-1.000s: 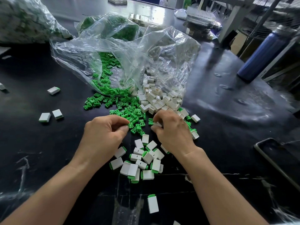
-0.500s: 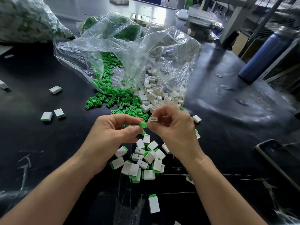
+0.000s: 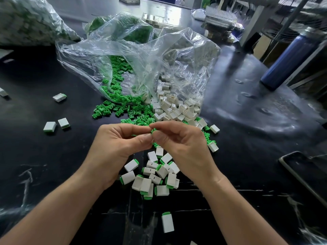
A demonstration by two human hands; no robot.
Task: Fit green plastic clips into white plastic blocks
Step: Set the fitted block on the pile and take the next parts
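pinch: green clip (image 3: 153, 130) mostly hidden by fingertips of left hand (image 3: 120, 147) and right hand (image 3: 180, 144), any block there unseen | table (image 3: 247, 152) right edge: dark flat object (image 3: 300, 167) cut by frame | far-left corner: bag (image 3: 26, 20) cropped, contents blurred

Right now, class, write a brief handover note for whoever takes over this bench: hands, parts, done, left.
Left hand and right hand: fingers meet, pinching a green clip; any block there is hidden.
Loose clips and white blocks spill from the bag.
Done: fitted pieces heaped below the hands, a few strays apart.
Left: both loose piles.
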